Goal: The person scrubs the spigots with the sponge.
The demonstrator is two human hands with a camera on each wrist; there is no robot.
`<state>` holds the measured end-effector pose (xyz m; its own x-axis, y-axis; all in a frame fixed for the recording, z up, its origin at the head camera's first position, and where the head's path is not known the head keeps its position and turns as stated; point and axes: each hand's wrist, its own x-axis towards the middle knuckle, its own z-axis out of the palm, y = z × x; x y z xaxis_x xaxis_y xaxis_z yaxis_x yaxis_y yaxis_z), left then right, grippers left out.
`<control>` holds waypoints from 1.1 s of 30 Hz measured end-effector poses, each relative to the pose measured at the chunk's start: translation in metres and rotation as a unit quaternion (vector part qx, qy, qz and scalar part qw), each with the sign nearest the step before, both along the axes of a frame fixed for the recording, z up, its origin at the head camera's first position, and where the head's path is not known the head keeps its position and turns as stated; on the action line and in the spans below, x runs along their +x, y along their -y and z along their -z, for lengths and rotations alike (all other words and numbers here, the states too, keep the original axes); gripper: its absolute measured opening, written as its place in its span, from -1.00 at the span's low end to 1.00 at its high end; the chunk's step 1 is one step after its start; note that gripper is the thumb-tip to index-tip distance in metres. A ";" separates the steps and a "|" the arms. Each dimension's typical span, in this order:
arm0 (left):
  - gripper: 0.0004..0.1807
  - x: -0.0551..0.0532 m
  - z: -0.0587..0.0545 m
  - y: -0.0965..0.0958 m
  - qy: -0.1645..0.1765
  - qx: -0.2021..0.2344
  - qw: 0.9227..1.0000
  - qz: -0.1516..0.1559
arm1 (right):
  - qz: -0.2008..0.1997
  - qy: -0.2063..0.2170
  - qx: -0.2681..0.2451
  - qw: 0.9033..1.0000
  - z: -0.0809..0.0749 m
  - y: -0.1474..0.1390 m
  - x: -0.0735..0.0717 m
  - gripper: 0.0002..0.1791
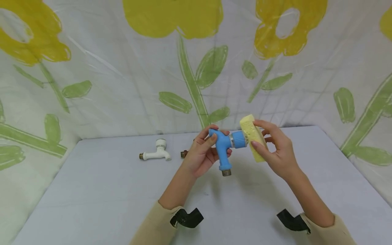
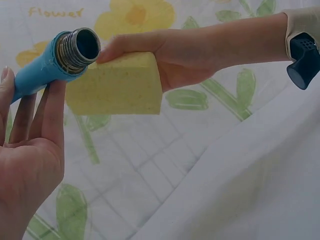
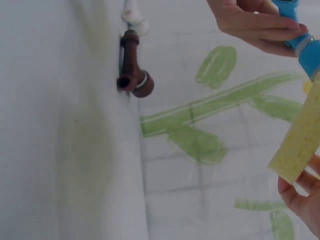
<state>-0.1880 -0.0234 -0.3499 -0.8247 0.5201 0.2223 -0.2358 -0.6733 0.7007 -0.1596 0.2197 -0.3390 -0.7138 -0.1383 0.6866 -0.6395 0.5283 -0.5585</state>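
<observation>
A blue plastic tap [image 1: 223, 144] with a metal threaded end is held above the table by my left hand [image 1: 203, 151], thumb on its near side and fingers behind. In the left wrist view, the tap's threaded opening [image 2: 86, 46] faces the camera. My right hand [image 1: 277, 149] pinches a yellow sponge [image 1: 252, 136] between thumb and fingers. The sponge's broad face is right at the tap's ribbed blue knob [image 1: 239, 139]. In the right wrist view, the sponge [image 3: 300, 137] overlaps the end of that knob.
At the back of the table [image 1: 116, 200], a white tap [image 1: 156, 153] lies left of my left hand. A brown tap [image 3: 131, 65] lies beside it, mostly hidden behind the hand in the head view. Behind the table hangs a flower-painted sheet [image 1: 122, 85].
</observation>
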 end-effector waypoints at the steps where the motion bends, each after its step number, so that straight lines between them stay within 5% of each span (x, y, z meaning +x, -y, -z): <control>1: -0.68 0.000 0.000 0.000 0.003 0.001 1.000 0.000 | 0.003 0.005 0.003 1.000 0.001 -0.001 -0.001 -0.35; 9: -0.44 0.000 0.000 -0.001 0.030 -0.007 0.999 -0.013 | 0.030 0.025 -0.010 0.999 0.003 -0.008 -0.004 -0.36; 21: -0.59 -0.008 0.004 0.000 -0.081 -0.023 0.996 0.007 | 0.055 0.071 -0.035 0.995 -0.003 -0.026 -0.007 -0.43; 25: -0.33 -0.011 0.005 -0.003 -0.074 -0.042 0.996 -0.008 | 0.059 0.078 -0.045 0.994 -0.003 -0.032 -0.010 -0.44; 33: -0.44 -0.019 0.012 -0.006 -0.054 -0.071 0.995 -0.037 | 0.071 0.098 -0.051 0.991 0.001 -0.039 -0.014 -0.45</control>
